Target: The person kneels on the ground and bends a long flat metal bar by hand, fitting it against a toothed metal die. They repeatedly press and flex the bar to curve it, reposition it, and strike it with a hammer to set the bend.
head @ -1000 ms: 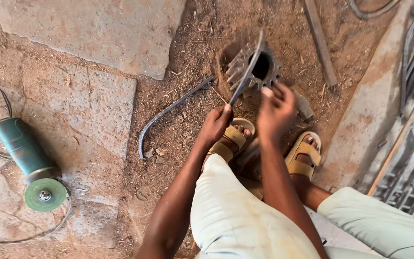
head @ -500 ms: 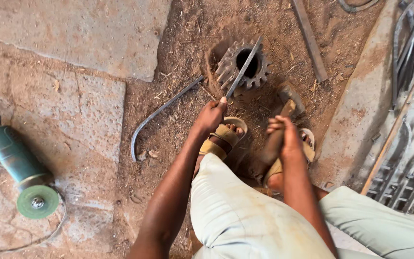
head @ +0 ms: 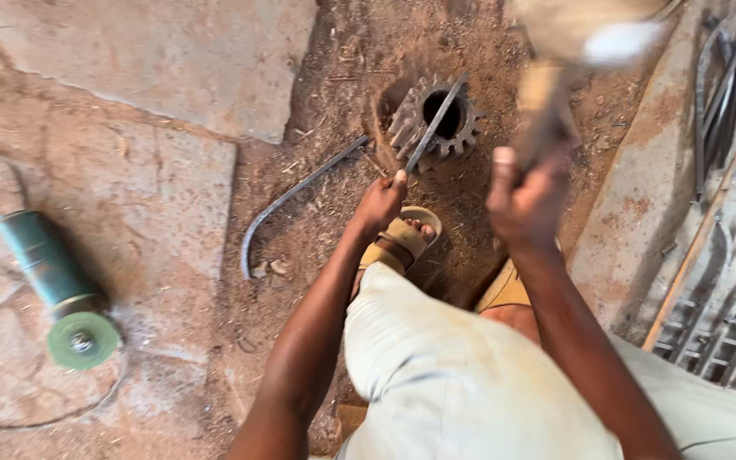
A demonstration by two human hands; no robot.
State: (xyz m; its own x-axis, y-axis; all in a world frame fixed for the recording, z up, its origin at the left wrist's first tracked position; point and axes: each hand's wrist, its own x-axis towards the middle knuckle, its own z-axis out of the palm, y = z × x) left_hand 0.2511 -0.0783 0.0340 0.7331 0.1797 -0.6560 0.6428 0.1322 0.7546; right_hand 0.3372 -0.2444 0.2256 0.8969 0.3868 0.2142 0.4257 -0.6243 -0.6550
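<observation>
Bare dirt floor (head: pixel 334 247) lies between a concrete slab (head: pixel 129 170) and stacked metalwork (head: pixel 726 255). A toothed gear (head: pixel 445 119) sits near the slab's edge. The left hand (head: pixel 381 204) has its fingers wrapped around a flat metal strip (head: pixel 432 123) laid across the gear; the right hand (head: pixel 526 200) grips a blurred, raised hammer (head: pixel 572 51). A green grinder (head: pixel 53 285) lies well apart.

Left hand (head: pixel 381 204) grips flat bar (head: pixel 434 123) lying across gear (head: pixel 440 119); right hand (head: pixel 526 200) holds blurred hammer (head: pixel 555 77) raised above.
</observation>
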